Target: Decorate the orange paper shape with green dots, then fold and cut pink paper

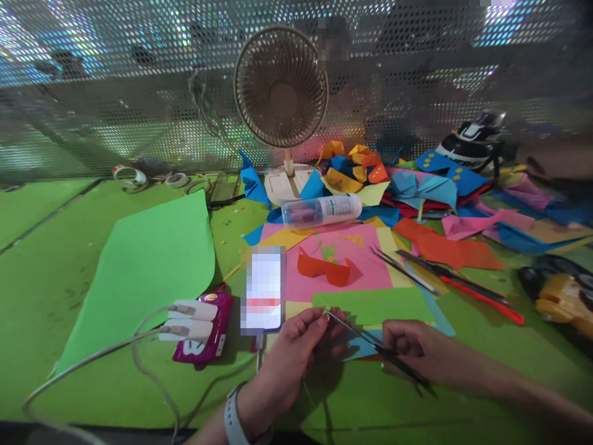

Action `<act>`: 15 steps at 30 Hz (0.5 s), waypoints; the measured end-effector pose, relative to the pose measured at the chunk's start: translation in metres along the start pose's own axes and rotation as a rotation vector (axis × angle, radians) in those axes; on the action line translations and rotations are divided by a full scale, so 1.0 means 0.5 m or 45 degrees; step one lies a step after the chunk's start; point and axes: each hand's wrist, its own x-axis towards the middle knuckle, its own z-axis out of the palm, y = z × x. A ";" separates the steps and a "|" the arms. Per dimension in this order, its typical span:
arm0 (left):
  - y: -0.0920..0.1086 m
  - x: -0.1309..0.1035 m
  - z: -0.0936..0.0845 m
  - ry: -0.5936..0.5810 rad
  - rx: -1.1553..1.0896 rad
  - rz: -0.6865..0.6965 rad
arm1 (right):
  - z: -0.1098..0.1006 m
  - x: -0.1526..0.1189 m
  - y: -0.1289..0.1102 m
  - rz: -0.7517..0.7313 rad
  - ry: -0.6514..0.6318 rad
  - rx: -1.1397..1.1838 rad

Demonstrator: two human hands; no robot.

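Observation:
My left hand (pixel 296 346), with a pale watch band (pixel 230 415) at the wrist, is closed in a pinch on a tiny bit of green paper (pixel 327 308). In my right hand (pixel 414 346), the fingers curl around a slim, dark, pointed metal tool (pixel 391 360); whether it is scissors or tweezers I cannot tell. Its thin tip reaches the left fingertips at the green bit. Just beyond both hands lies a green paper strip (pixel 370 304). Behind it, a cut orange paper piece (pixel 324 269) rests on a pink sheet (pixel 365 272) scattered with small green and yellow scraps.
A lit phone (pixel 263 290) and a purple power bank (pixel 217 318) with white cables stand left. Tweezers (pixel 405 270) and a red-edged cutter (pixel 482 300) lie right. Behind are a clear bottle (pixel 322 211), a fan (pixel 290 179), folded coloured papers (pixel 424 188) and a large green sheet (pixel 148 266).

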 end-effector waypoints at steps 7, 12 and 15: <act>-0.001 0.002 -0.004 0.003 0.042 -0.008 | 0.001 0.003 0.006 -0.013 -0.008 -0.014; -0.001 0.002 -0.004 0.009 0.022 0.001 | -0.003 0.003 0.007 0.012 0.029 0.012; -0.002 0.002 -0.004 0.049 -0.032 0.022 | -0.009 0.002 0.007 0.016 0.017 0.036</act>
